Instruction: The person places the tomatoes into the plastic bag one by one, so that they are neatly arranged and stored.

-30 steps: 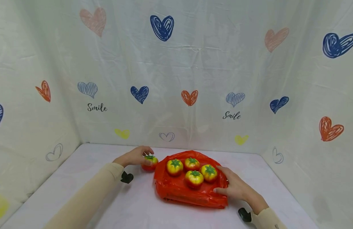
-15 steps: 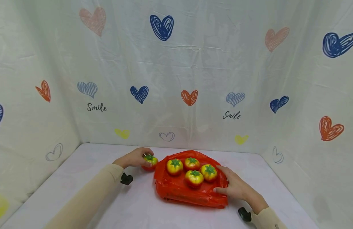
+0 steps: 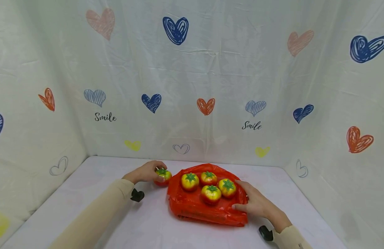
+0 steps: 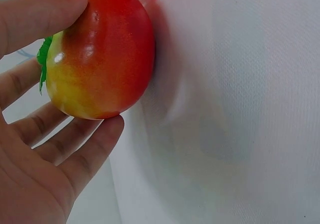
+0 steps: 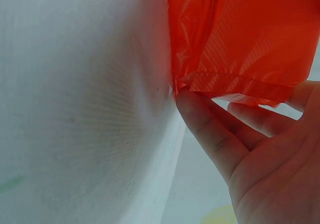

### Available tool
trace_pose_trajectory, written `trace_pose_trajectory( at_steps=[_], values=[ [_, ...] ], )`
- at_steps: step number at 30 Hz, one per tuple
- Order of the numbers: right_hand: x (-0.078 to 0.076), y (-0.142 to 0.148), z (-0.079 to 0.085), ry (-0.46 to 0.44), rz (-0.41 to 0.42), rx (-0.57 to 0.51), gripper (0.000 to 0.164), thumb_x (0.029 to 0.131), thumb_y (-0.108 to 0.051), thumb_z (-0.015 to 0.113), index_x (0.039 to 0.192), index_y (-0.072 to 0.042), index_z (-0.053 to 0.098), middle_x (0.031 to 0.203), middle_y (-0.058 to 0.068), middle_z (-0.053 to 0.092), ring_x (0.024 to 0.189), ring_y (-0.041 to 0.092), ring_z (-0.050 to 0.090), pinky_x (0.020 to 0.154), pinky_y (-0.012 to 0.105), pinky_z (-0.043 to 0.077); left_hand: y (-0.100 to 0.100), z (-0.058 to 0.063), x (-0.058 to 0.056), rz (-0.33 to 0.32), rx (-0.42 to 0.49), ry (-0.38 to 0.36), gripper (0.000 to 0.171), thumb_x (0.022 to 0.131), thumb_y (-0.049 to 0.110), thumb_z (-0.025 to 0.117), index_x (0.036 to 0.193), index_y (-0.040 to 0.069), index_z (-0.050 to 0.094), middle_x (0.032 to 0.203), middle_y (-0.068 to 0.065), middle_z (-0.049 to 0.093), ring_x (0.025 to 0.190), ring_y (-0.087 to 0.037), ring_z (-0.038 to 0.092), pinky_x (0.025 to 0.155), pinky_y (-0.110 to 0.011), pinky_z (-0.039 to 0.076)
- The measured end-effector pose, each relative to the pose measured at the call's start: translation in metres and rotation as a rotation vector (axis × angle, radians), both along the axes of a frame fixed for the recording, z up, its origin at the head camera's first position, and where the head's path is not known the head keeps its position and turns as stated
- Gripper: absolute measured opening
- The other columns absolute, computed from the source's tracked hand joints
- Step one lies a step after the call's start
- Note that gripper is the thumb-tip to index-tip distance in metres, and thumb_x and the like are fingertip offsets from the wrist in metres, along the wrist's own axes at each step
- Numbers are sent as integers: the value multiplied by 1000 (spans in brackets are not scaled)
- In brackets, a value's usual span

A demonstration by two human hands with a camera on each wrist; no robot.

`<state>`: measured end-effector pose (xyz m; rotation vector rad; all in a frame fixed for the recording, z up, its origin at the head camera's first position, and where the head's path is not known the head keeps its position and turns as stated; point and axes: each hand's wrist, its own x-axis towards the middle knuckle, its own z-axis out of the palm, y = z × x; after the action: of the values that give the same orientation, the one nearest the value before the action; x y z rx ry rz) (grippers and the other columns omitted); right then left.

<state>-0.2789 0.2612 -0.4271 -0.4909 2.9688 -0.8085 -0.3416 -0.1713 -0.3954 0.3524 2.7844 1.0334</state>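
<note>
In the head view, a yellow-and-red tomato (image 3: 163,176) with a green leafy top sits on the table, just left of a red plastic bag (image 3: 207,215). My left hand (image 3: 146,171) holds this tomato; the left wrist view shows the thumb on one side and fingertips (image 4: 112,129) on the other. Several similar tomatoes, among them a front one (image 3: 211,194), lie on top of the bag. At the bag's right end my right hand (image 3: 257,202) grips its edge, thumb on top and fingers along the side. The bag's contents are hidden.
A white-covered table (image 3: 142,224) carries everything. White curtains (image 3: 229,76) printed with hearts stand behind and at both sides. Black straps (image 3: 137,195) show at both wrists, beside beige sleeves (image 3: 98,211).
My left fingers have closed a little more around the tomato since one second ago. The right hand, the bag and the tomatoes on it have stayed in place.
</note>
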Motion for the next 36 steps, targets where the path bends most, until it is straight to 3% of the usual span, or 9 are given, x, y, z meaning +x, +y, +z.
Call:
trace_pose_trajectory(
  at_steps=[22,36],
  values=[
    [0,0,-2,-18,-20,-20,93,71,-47,79,146,-16,35,144,9,40,130,34,39,99,60,38,-2,1,9,0,10,74,41,74,16,80,112,16,64,111,-3,58,96,-22,53,84,-39,51],
    [-1,1,-3,-1,-5,-17,92,72,-46,78,146,-15,34,144,10,41,129,34,40,99,60,37,-8,17,22,-17,8,117,44,76,21,79,116,17,62,114,-4,57,99,-22,53,87,-43,49]
  ],
)
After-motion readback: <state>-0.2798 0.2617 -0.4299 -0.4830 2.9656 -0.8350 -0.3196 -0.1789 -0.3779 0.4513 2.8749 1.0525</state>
